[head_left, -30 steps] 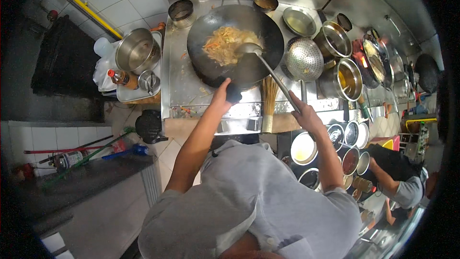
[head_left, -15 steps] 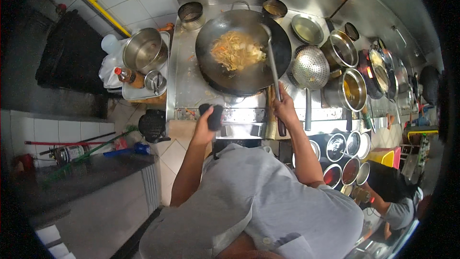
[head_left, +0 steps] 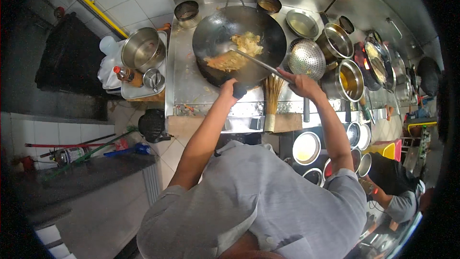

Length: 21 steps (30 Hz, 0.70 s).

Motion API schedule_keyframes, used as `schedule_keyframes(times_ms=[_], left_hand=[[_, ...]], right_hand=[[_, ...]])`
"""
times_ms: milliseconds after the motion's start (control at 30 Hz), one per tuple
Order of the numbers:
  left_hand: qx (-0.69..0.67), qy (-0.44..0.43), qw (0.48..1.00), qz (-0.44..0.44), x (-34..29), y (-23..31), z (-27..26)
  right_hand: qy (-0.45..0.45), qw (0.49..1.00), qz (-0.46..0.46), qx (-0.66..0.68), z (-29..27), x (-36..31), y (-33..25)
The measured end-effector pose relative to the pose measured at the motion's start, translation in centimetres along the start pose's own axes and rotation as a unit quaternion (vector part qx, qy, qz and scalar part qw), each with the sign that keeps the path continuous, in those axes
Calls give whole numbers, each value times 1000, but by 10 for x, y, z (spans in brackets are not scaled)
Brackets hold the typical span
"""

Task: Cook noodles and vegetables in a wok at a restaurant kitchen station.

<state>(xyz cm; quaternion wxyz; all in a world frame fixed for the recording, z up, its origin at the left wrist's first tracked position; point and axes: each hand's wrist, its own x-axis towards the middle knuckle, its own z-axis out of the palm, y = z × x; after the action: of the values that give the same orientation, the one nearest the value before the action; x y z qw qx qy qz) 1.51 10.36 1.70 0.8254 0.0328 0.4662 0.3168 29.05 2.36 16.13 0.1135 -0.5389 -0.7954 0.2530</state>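
A large dark wok (head_left: 211,24) sits on the steel stove, steaming slightly. Inside it, a yellow-brown stir-fry of shredded food (head_left: 247,44) is spread across the middle. My right hand (head_left: 305,87) is wrapped round the handle of a long metal ladle (head_left: 261,63), whose head is down in the wok at the left part of the food. At the wok's near edge, my left hand (head_left: 228,92) grips a dark cloth pad (head_left: 239,91); the hand covers whatever part of the rim or handle lies beneath. A bamboo wok brush (head_left: 271,100) lies close to the right of the wok.
Right of the wok are a perforated strainer (head_left: 305,57), steel pots (head_left: 351,80) and a shallow bowl (head_left: 302,23). On the left, a tray (head_left: 128,92) carries a pot and a red-capped bottle (head_left: 128,76). Seasoning bowls (head_left: 306,147) stand at my right. Another person's arm (head_left: 381,196) shows at lower right.
My left hand has moved forward with the cloth pad to the wok's near edge. The ladle has swung left into the food, which is now gathered differently; my right hand has shifted right.
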Motion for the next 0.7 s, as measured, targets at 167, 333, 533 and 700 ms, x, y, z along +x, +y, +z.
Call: schedule_keyframes(times_ms=[167, 333, 533, 700], left_hand=[[-29, -20, 999, 31, -13, -10, -4], [-2, 37, 999, 1, -96, -4, 35], [65, 2, 994, 90, -55, -81, -39], [26, 53, 994, 88, -110, -77, -27]], right_hand=[[-103, 962, 233, -100, -5, -55, -86], [-113, 927, 273, 233, -41, -95, -111], [-4, 964, 254, 78, 8, -74, -85], [0, 964, 258, 66, -4, -89, -110]])
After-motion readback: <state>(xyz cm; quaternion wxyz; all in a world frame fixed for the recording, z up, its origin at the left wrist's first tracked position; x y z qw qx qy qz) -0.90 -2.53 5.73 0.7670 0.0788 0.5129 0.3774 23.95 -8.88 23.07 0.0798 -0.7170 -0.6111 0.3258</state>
